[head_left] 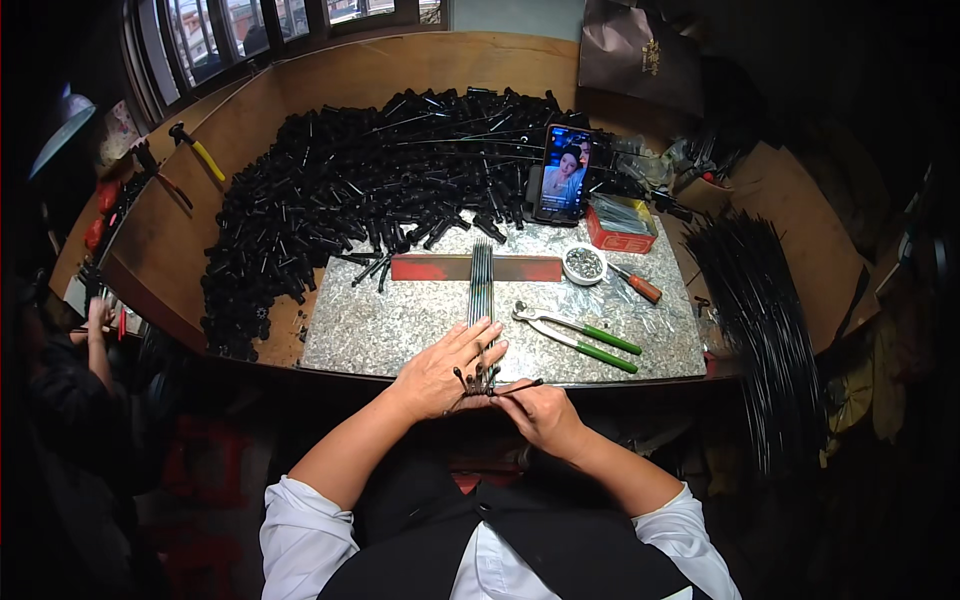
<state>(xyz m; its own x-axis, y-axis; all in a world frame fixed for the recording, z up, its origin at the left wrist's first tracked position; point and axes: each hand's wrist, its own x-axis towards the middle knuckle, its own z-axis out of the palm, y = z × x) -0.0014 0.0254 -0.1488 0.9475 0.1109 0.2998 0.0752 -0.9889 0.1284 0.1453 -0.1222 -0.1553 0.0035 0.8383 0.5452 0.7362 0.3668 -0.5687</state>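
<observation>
A bundle of thin metal rods [481,280], like umbrella ribs, lies lengthwise on a speckled stone slab [375,330]. Its far part crosses a worn red bar [430,268]. My left hand [440,372] rests over the rods' near part, fingers extended along them, holding them together. Several black-tipped ends fan out by its thumb at the slab's front edge. Just right of these, my right hand [548,412] is closed, pinching a short thin black rod [525,387] at the bundle's near end. Its inner fingertips are partly hidden. Green-handled pincers [585,338] lie to the right.
A large heap of black parts [340,170] fills the back left. Right of it are a phone [565,175], a red box [622,228], a white cup [584,264] of small pieces and a screwdriver [640,287]. Long black rods [760,330] overhang at right. Another person's hand [100,312] shows far left.
</observation>
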